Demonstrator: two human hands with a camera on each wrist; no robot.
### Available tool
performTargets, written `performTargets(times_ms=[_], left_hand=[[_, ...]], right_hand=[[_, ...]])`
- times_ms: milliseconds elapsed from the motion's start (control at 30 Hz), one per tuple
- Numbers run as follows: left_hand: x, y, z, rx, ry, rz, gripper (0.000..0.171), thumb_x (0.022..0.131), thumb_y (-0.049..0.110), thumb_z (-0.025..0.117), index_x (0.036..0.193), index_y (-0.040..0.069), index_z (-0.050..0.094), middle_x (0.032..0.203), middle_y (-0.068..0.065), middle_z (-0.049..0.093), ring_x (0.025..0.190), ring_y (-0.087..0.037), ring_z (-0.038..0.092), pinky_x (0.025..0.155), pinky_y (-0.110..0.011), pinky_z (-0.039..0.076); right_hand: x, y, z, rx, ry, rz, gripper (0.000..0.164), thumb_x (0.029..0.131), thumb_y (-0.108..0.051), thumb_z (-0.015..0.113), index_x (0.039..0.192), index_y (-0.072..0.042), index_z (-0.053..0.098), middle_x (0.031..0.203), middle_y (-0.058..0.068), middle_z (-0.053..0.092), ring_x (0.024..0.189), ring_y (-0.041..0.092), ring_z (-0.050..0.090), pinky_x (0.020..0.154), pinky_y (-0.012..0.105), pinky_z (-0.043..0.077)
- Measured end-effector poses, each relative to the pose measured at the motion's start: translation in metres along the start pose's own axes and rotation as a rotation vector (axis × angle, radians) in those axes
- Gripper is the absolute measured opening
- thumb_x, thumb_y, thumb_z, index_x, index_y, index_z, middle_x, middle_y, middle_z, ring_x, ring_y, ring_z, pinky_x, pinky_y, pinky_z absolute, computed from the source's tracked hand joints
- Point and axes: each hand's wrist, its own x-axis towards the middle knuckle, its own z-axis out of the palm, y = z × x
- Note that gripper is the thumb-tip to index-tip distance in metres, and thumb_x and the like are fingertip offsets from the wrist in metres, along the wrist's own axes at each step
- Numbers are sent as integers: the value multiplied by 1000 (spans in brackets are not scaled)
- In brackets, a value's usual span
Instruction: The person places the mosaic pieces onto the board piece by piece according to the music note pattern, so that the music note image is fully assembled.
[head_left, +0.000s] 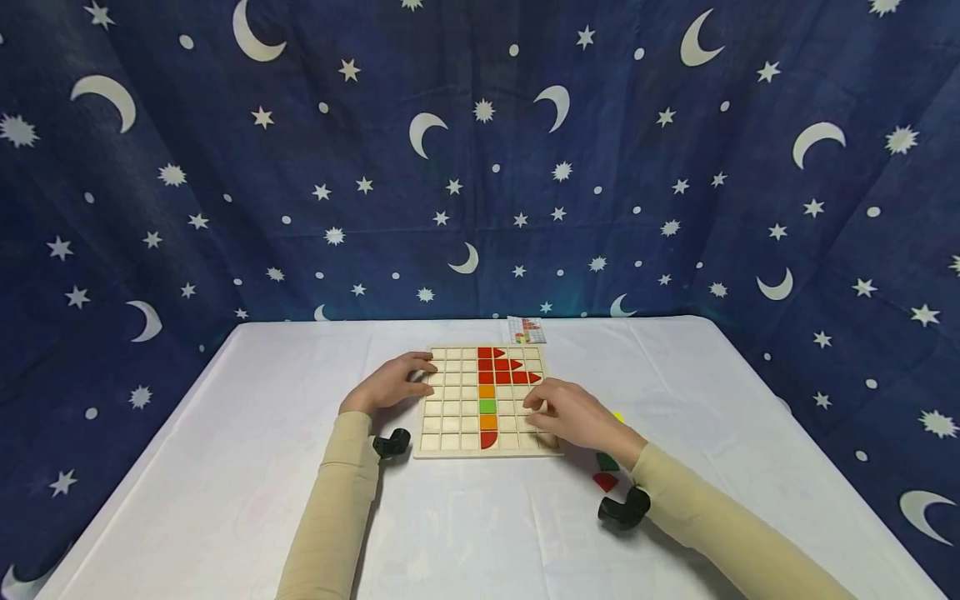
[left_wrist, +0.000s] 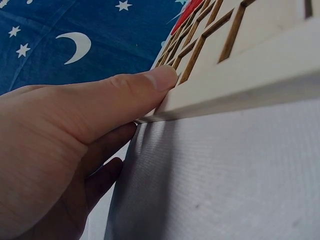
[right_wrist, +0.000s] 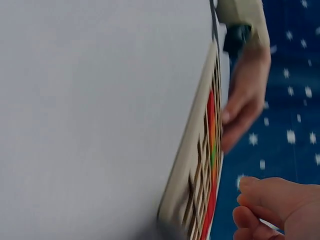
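Note:
A pale wooden grid board [head_left: 450, 422] lies flat on the white-covered table. Red tiles [head_left: 502, 377], some with pointed ends, fill cells at its top. Below them, one column holds an orange tile [head_left: 487, 392], a green tile [head_left: 487, 407], another orange one and a rounded red piece [head_left: 489, 439]. My left hand [head_left: 392, 382] grips the board's left edge; in the left wrist view its thumb [left_wrist: 162, 77] rests on top, with the other fingers beside the edge. Over the board's right side hovers my right hand [head_left: 573, 413], its fingers loosely bent and nothing visible between them.
Loose pieces lie right of the board, partly under my right forearm: yellow [head_left: 618, 417], dark green [head_left: 608, 462] and red [head_left: 605, 482]. Behind the board is a small pattern card [head_left: 527, 330]. A blue star-and-moon curtain [head_left: 480, 167] hangs beyond the table [head_left: 300, 367].

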Motion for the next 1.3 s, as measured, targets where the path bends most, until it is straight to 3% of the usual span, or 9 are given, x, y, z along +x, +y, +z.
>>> performTargets(times_ms=[233, 433, 633, 900, 1100, 1300], left_hand=[[0, 0, 0, 10, -1, 0, 42, 90, 20, 71, 126, 1, 64, 147, -18, 44, 139, -36, 37, 114, -49, 30], [0, 0, 0, 9, -1, -2, 42, 90, 20, 72, 126, 2, 64, 147, -17, 44, 139, -36, 37, 114, -49, 30], [-1, 0, -1, 4, -3, 5, 42, 90, 21, 71, 127, 1, 63, 147, -18, 44, 139, -36, 35, 115, -49, 29], [0, 1, -2, 0, -6, 13, 43, 90, 21, 71, 127, 1, 63, 148, -19, 43, 140, -37, 34, 116, -49, 27], [0, 1, -2, -4, -6, 11, 43, 90, 21, 71, 127, 1, 63, 148, -19, 43, 140, -37, 34, 115, -49, 27], [-2, 1, -1, -7, -9, -8, 43, 90, 21, 72, 127, 2, 63, 148, -18, 43, 140, -36, 35, 115, -49, 29]], right_hand=[[-18, 39, -22, -4, -24, 179, 23, 88, -20, 73, 108, -8, 71, 95, -2, 63, 83, 14, 56, 75, 33, 50], [-21, 51, -21, -29, -109, 280, 29, 85, -25, 77, 106, -6, 69, 91, -1, 61, 83, 16, 53, 79, 35, 51], [-16, 52, -14, -75, -117, 258, 27, 84, -30, 78, 101, -11, 69, 83, -3, 56, 77, 15, 50, 71, 31, 47], [-9, 56, -20, -119, -172, 169, 23, 87, -20, 75, 109, -15, 72, 95, -3, 59, 82, 14, 52, 80, 34, 51], [-10, 56, -22, -106, -156, 264, 31, 89, -30, 72, 108, -7, 65, 91, 2, 56, 81, 17, 51, 75, 33, 51], [-9, 53, -14, -114, -134, 291, 28, 88, -34, 72, 97, -10, 62, 82, 1, 52, 75, 16, 48, 64, 29, 44]])
